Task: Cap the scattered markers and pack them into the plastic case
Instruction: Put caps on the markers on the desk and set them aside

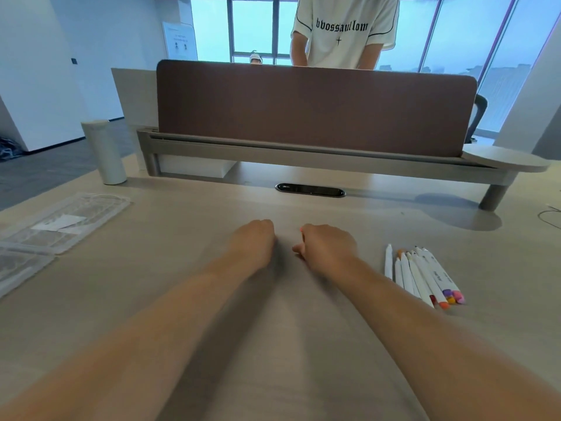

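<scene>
My left hand [253,241] and my right hand [326,246] rest side by side on the desk's middle, both with fingers curled under, seen from the back. A small orange-pink piece [301,229], seemingly a marker cap, pokes out of my right hand's curled fingers. Nothing shows in my left hand, and its palm is hidden. Several white markers [420,276] with coloured ends lie bunched on the desk to the right of my right hand. The clear plastic case [65,221] lies open and flat at the far left.
A white cylindrical bottle [103,151] stands at the back left. A brown divider panel [315,110] on a grey rail crosses the back of the desk, with a black cable port [309,189] in front. A person in a white shirt [343,31] stands behind the divider.
</scene>
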`<state>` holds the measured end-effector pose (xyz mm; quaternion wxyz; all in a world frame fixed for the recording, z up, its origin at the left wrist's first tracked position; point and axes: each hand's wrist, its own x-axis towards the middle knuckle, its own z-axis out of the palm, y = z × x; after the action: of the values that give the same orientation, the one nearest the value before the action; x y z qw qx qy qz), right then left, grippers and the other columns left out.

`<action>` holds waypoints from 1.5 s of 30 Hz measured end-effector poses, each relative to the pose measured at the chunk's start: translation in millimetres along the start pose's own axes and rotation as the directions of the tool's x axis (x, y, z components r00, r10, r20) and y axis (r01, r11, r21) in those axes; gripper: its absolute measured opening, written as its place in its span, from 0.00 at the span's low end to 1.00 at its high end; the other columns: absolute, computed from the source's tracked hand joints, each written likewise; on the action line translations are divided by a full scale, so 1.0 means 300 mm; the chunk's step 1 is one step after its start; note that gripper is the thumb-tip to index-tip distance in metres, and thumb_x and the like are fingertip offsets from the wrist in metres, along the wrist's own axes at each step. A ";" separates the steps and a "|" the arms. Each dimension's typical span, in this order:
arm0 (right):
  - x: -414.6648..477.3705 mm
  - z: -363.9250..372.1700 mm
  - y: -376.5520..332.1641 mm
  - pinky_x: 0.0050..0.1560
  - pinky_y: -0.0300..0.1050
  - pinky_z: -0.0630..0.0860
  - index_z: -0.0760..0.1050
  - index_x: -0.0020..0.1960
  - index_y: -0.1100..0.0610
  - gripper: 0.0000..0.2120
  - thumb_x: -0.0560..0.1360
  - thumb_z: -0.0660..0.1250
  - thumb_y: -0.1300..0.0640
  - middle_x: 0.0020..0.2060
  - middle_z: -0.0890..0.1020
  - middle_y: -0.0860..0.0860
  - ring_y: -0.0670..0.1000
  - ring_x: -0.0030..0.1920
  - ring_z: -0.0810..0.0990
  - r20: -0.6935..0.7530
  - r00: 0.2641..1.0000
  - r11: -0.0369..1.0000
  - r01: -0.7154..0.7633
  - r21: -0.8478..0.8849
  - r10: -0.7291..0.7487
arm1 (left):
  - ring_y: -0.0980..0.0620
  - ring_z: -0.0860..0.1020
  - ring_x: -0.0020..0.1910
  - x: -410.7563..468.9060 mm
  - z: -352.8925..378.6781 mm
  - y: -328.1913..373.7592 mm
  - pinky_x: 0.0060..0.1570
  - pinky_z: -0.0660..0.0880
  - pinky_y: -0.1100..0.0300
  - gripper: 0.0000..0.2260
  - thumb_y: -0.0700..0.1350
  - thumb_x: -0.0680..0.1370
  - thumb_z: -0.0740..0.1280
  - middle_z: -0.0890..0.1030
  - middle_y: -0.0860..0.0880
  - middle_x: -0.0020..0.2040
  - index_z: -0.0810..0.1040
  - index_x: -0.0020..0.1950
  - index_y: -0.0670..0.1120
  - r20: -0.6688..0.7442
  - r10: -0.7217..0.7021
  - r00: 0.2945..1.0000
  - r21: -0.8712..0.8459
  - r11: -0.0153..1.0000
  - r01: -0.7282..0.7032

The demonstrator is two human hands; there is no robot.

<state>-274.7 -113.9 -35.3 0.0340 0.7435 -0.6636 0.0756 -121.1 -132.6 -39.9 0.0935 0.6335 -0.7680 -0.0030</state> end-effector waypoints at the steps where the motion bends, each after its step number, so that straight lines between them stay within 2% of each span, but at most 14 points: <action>1: -0.001 -0.002 -0.006 0.42 0.45 0.67 0.74 0.58 0.55 0.15 0.79 0.63 0.45 0.53 0.81 0.55 0.58 0.54 0.79 0.009 1.000 0.999 0.013 -0.034 -0.013 | 0.39 0.76 0.59 0.003 0.005 0.003 0.56 0.72 0.51 0.12 0.47 0.82 0.60 0.77 0.39 0.60 0.73 0.60 0.40 0.012 -0.001 1.000 0.018 1.000 0.001; 7: -0.015 -0.019 -0.040 0.43 0.44 0.66 0.76 0.59 0.58 0.11 0.80 0.61 0.54 0.54 0.81 0.55 0.59 0.55 0.80 0.038 0.998 0.991 0.045 -0.127 -0.040 | 0.39 0.77 0.57 0.008 0.027 0.011 0.53 0.73 0.51 0.09 0.40 0.80 0.62 0.75 0.39 0.59 0.72 0.59 0.40 0.038 -0.011 0.999 0.079 0.997 0.008; 11: -0.031 -0.013 -0.037 0.43 0.45 0.66 0.74 0.59 0.58 0.10 0.81 0.59 0.58 0.55 0.80 0.55 0.59 0.54 0.79 0.039 0.997 0.990 0.064 -0.124 -0.060 | 0.38 0.78 0.54 -0.019 0.036 0.015 0.44 0.69 0.51 0.08 0.39 0.80 0.60 0.72 0.39 0.57 0.68 0.58 0.40 0.008 0.016 1.000 0.100 0.995 -0.017; 16: -0.048 -0.023 -0.051 0.47 0.45 0.70 0.73 0.65 0.60 0.15 0.78 0.61 0.62 0.57 0.80 0.56 0.59 0.56 0.80 0.073 0.997 0.993 0.019 -0.115 -0.011 | 0.38 0.77 0.56 -0.037 0.015 0.021 0.46 0.69 0.53 0.08 0.38 0.79 0.60 0.76 0.37 0.57 0.70 0.57 0.39 0.045 0.041 0.998 0.059 0.997 -0.044; 19: -0.034 -0.035 -0.016 0.43 0.44 0.68 0.75 0.57 0.59 0.09 0.79 0.62 0.57 0.52 0.82 0.55 0.59 0.52 0.81 -0.024 0.996 0.996 -0.090 0.007 0.090 | 0.39 0.77 0.57 -0.030 0.002 0.010 0.49 0.71 0.54 0.09 0.39 0.79 0.60 0.77 0.38 0.59 0.73 0.59 0.38 0.081 0.034 0.996 0.000 0.999 -0.034; 20: -0.031 -0.043 0.003 0.42 0.44 0.68 0.74 0.55 0.59 0.09 0.80 0.63 0.54 0.48 0.81 0.54 0.58 0.49 0.80 -0.046 0.991 0.991 -0.127 0.042 0.129 | 0.40 0.77 0.57 -0.028 0.001 0.008 0.51 0.71 0.53 0.10 0.39 0.79 0.59 0.77 0.38 0.59 0.73 0.59 0.39 0.082 0.032 0.996 -0.025 0.999 -0.030; 22: -0.028 -0.060 0.042 0.41 0.45 0.68 0.73 0.54 0.60 0.16 0.77 0.68 0.47 0.43 0.78 0.53 0.57 0.43 0.77 -0.015 0.985 0.985 -0.169 0.037 0.169 | 0.41 0.76 0.56 -0.026 0.000 0.010 0.52 0.72 0.54 0.10 0.39 0.80 0.59 0.78 0.39 0.59 0.75 0.58 0.39 0.078 0.023 0.997 -0.084 0.996 -0.017; 24: -0.029 -0.070 0.066 0.43 0.45 0.70 0.73 0.56 0.60 0.18 0.77 0.68 0.46 0.47 0.80 0.54 0.55 0.43 0.75 0.052 0.982 0.984 -0.179 -0.019 0.180 | 0.41 0.77 0.56 -0.024 -0.002 0.017 0.51 0.72 0.55 0.10 0.39 0.80 0.58 0.79 0.39 0.58 0.76 0.57 0.38 0.080 0.008 0.997 -0.152 0.988 0.004; 26: -0.029 -0.067 0.072 0.47 0.46 0.72 0.74 0.57 0.61 0.17 0.78 0.66 0.47 0.51 0.81 0.56 0.56 0.48 0.78 0.102 0.978 0.983 -0.185 0.006 0.183 | 0.42 0.77 0.55 -0.021 -0.004 0.024 0.50 0.71 0.56 0.10 0.39 0.80 0.58 0.79 0.40 0.56 0.77 0.54 0.39 0.070 0.004 0.998 -0.211 0.977 0.010; 29: -0.020 -0.049 0.061 0.45 0.46 0.71 0.74 0.58 0.60 0.18 0.78 0.67 0.45 0.52 0.81 0.57 0.59 0.52 0.79 0.106 0.983 0.985 -0.155 0.072 0.147 | 0.43 0.76 0.52 -0.015 -0.005 0.037 0.47 0.70 0.57 0.08 0.40 0.80 0.58 0.79 0.41 0.55 0.76 0.52 0.41 0.027 0.028 0.999 -0.254 0.967 -0.020; 31: -0.020 -0.044 0.049 0.45 0.45 0.69 0.74 0.59 0.59 0.14 0.79 0.65 0.50 0.54 0.81 0.56 0.58 0.53 0.79 0.078 0.991 0.991 -0.111 0.070 0.105 | 0.44 0.76 0.51 -0.011 -0.007 0.048 0.46 0.69 0.58 0.09 0.41 0.81 0.58 0.79 0.42 0.54 0.77 0.52 0.42 0.006 0.042 0.999 -0.263 0.964 -0.039; 35: -0.026 -0.034 0.036 0.43 0.46 0.67 0.71 0.62 0.58 0.12 0.79 0.61 0.58 0.55 0.80 0.55 0.59 0.54 0.79 0.049 0.999 0.999 0.018 -0.035 -0.016 | 0.46 0.75 0.49 -0.005 -0.011 0.056 0.45 0.69 0.58 0.09 0.41 0.81 0.57 0.79 0.43 0.53 0.77 0.52 0.42 -0.022 0.074 0.997 -0.282 0.956 -0.077; 39: -0.029 -0.030 0.026 0.41 0.46 0.69 0.71 0.62 0.59 0.14 0.77 0.63 0.60 0.53 0.80 0.56 0.59 0.52 0.80 0.068 0.997 0.990 0.047 -0.132 -0.039 | 0.49 0.73 0.47 0.011 -0.003 0.059 0.46 0.68 0.59 0.07 0.40 0.81 0.57 0.79 0.45 0.54 0.74 0.48 0.46 -0.001 0.098 0.995 -0.276 0.956 -0.094; 45: -0.015 -0.037 0.021 0.43 0.45 0.70 0.70 0.68 0.59 0.21 0.76 0.66 0.62 0.57 0.80 0.55 0.57 0.55 0.80 0.131 0.990 0.969 0.074 -0.234 -0.044 | 0.49 0.73 0.46 0.025 0.011 0.084 0.45 0.69 0.58 0.07 0.40 0.81 0.58 0.79 0.45 0.53 0.75 0.50 0.45 0.032 0.126 0.992 -0.265 0.958 -0.113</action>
<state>-282.1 -108.5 -25.5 0.0838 0.7567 -0.6462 -0.0524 -147.4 -135.4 -38.9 0.1578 0.5679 -0.7996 -0.1146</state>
